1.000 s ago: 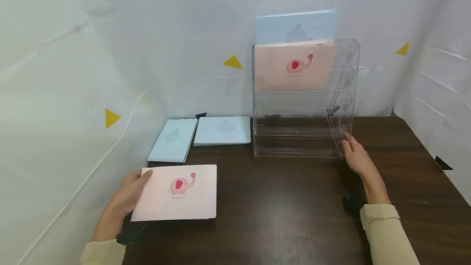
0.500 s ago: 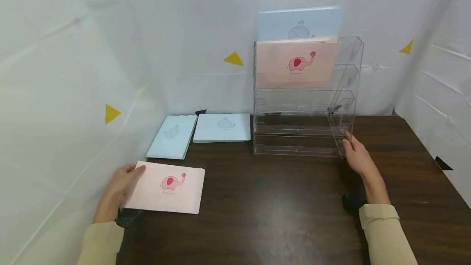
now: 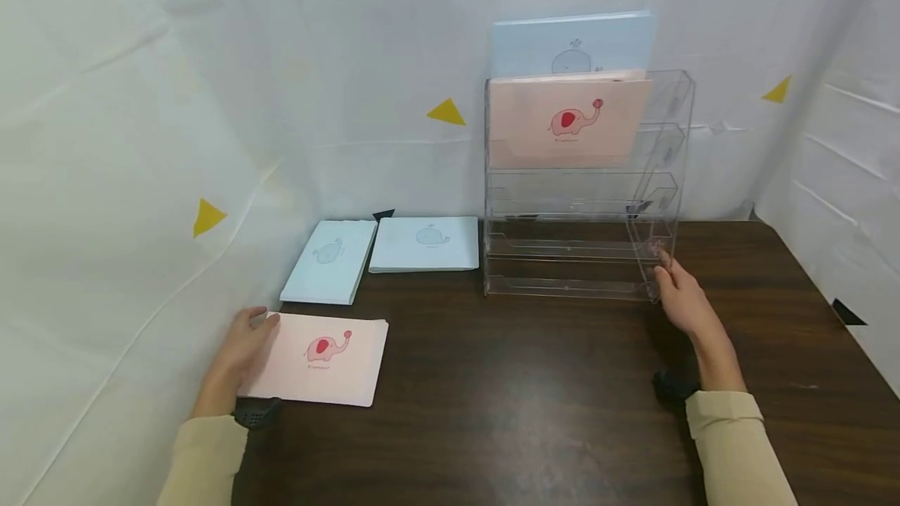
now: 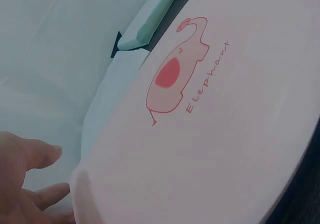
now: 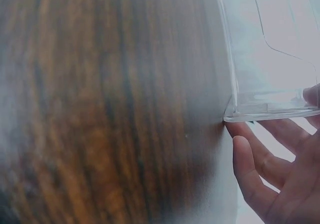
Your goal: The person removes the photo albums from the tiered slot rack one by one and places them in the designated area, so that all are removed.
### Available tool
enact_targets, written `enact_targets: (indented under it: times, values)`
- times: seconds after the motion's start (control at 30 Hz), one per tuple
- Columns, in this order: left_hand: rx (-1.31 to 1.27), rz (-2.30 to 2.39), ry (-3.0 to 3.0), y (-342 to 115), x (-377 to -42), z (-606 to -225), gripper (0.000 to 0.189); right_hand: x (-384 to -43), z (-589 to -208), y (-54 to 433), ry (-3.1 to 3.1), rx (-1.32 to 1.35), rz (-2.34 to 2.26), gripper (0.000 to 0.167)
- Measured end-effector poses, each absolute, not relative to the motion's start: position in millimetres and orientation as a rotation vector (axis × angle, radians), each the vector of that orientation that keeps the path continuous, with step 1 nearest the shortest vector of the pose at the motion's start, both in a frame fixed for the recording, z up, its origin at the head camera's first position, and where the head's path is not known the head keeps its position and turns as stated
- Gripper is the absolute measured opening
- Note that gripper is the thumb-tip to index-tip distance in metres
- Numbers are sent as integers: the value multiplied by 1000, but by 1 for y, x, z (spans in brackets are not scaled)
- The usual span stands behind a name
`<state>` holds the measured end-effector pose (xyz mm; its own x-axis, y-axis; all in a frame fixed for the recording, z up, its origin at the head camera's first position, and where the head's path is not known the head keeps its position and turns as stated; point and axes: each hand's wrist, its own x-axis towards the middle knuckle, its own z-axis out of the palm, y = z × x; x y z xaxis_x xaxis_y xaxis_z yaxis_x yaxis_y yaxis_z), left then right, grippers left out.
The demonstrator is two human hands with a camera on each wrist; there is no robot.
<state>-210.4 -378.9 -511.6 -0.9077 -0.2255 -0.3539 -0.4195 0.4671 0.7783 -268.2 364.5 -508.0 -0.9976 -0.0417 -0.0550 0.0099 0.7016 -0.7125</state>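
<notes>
A pink elephant notebook (image 3: 333, 377), part of a thin stack, lies flat at the left of the table. Beside its left edge is my left hand (image 3: 242, 346); in the left wrist view the thumb stands away from the cover, fingers spread. My right hand (image 3: 682, 299) holds the lower right side of a clear plastic tiered rack (image 3: 569, 287), fingers around the wall's edge. In the rack's upper tiers stand pink elephant notebooks (image 3: 527, 123) and, behind them, taller-standing blue whale notebooks (image 3: 527, 49).
Two light blue whale notebook stacks, a slanted stack (image 3: 323, 272) and a straight stack (image 3: 401, 252), lie behind the pink one, left of the rack. White sheeting (image 3: 366, 100) with yellow triangles encloses the dark wood table (image 3: 506, 381).
My left hand moved left with the pink notebooks and set them down, then its thumb and fingers came apart from them. The right hand stays on the rack.
</notes>
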Motion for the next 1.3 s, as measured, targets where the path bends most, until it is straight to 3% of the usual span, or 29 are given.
enact_targets:
  times: [0.53, 1.3]
  values:
    - [-522, 1320, 2655, -325, -231, -480, 70, -267, -504, 370, 2807, -22, -1186, 68]
    - [303, 1660, 2738, -184, -307, -359, 50, -263, -507, 366, 2813, -12, -1209, 66]
